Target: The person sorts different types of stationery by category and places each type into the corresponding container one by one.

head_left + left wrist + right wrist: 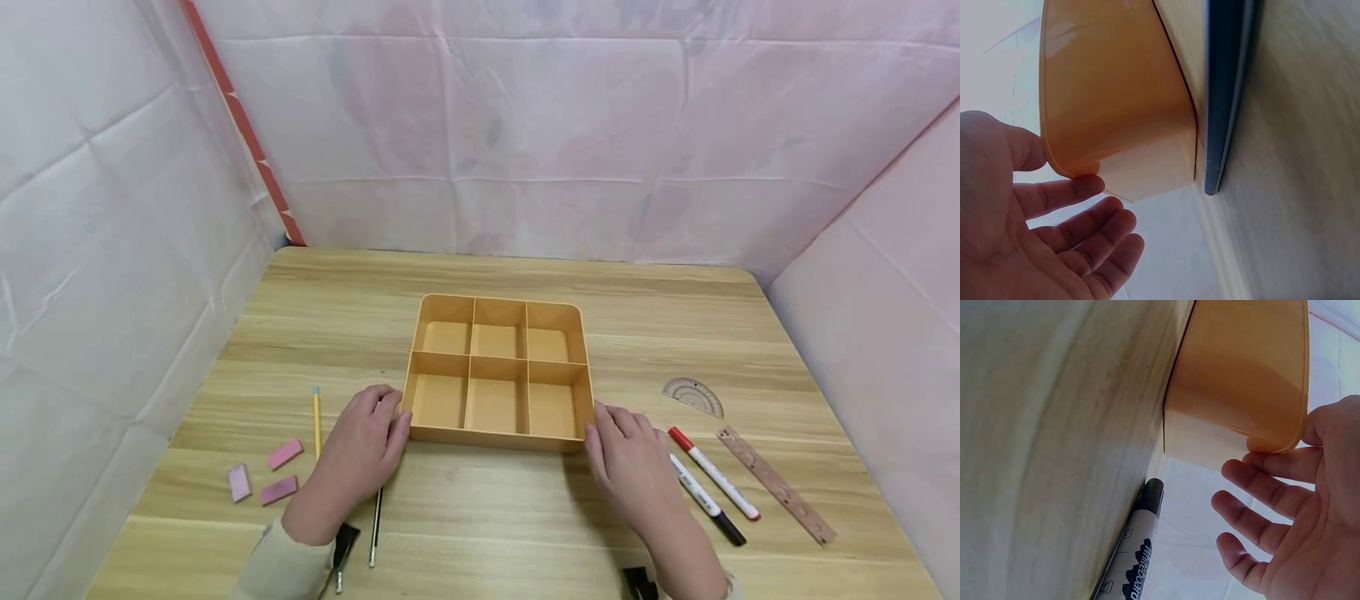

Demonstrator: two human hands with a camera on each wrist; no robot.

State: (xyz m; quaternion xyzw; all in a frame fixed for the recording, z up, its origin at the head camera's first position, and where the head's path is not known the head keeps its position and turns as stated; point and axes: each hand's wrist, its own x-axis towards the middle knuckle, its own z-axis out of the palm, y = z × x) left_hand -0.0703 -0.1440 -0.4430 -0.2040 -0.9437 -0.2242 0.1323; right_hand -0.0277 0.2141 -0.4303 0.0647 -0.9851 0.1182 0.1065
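An orange-yellow storage box (498,360) with six compartments, all with bare floors, sits mid-table in the head view. My left hand (365,446) grips its near left corner; in the left wrist view, thumb and index finger meet the rim of the box (1116,81) while the other fingers hang loosely bent. At the near right corner my right hand (633,462) grips likewise. The right wrist view has that thumb and index finger at the rim of the box (1241,369), the remaining fingers spread apart beneath.
Left of the box lie a yellow pencil (317,417), several pink erasers (279,490) and a dark pencil (377,525) near the left wrist. To the right are a black-capped whiteboard marker (701,492), a red-capped marker (712,473), a protractor (693,397) and a pink ruler (776,485).
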